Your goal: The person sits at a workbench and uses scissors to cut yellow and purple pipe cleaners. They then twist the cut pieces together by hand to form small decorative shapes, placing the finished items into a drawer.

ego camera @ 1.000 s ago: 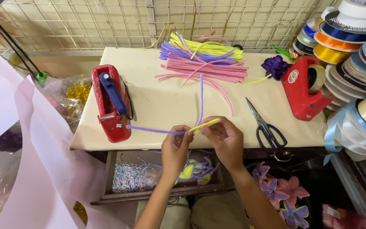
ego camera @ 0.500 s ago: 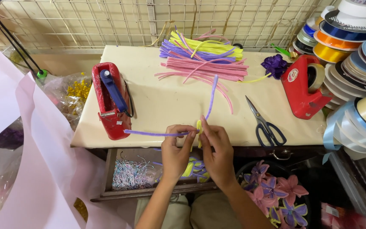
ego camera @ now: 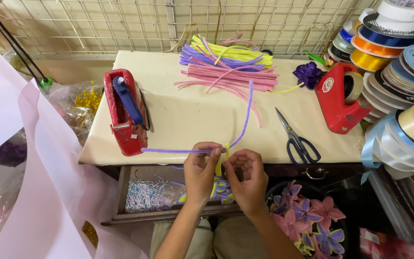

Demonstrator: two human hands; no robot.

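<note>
My left hand point(ego camera: 201, 168) and my right hand point(ego camera: 248, 176) meet at the near edge of the cream table point(ego camera: 183, 115). Between the fingertips stands a short yellow pipe cleaner point(ego camera: 226, 151), upright, crossing a long purple pipe cleaner point(ego camera: 178, 150). The purple one runs left toward the red tape dispenser point(ego camera: 124, 111) and bends up and away toward a pile of pink, purple and yellow pipe cleaners point(ego camera: 228, 67). Left fingers pinch the purple stem at the crossing; right fingers pinch the yellow piece.
Black-handled scissors point(ego camera: 297, 138) lie right of my hands. A second red tape dispenser point(ego camera: 341, 98) and a purple bow point(ego camera: 308, 74) sit at the right, beside stacked ribbon spools point(ego camera: 398, 52). An open drawer point(ego camera: 149, 196) and finished pipe-cleaner flowers point(ego camera: 307, 216) are below.
The yellow piece went from lying along the purple stem to standing upright across it. My hands closed together, and the purple stem's far end swung up toward the pile.
</note>
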